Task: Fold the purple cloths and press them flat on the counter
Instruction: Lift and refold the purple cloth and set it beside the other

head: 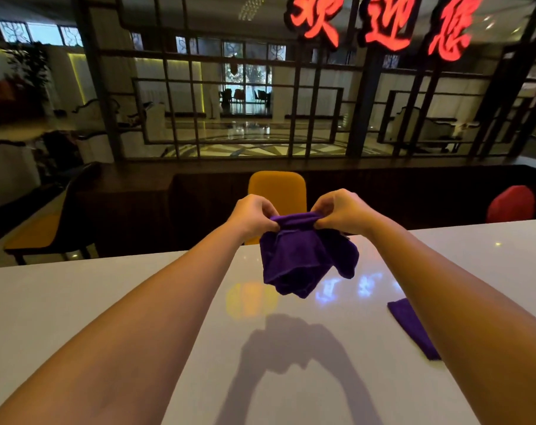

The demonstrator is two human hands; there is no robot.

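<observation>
I see both hands raised mid-frame, above the far edge of the counter (107,302). Left hand (253,216) and right hand (340,211) each have a pinch grip clamped on the top hem of the cloth (303,256), fingers curled in, thumbs toward each other. Cloth is deep purple, soft nappy terry-like weave, matte. It hangs bunched and crumpled below the hands, top edge rolled into a thick ridge between the two grips, lower corners drooping in uneven lobes, clear of the counter surface. Second cloth (412,329) lies flat on the counter at lower right: same purple, a long narrow folded strip, partly hidden behind the right forearm. Counter is white, glossy, hard, stone-like; it mirrors the red sign (380,23) as bluish smears and the yellow chair (277,190) as a yellow blotch. Dark shadow of the arms and cloth falls on it at bottom centre. Chair back is a smooth rounded rectangle, just behind the hands.
</observation>
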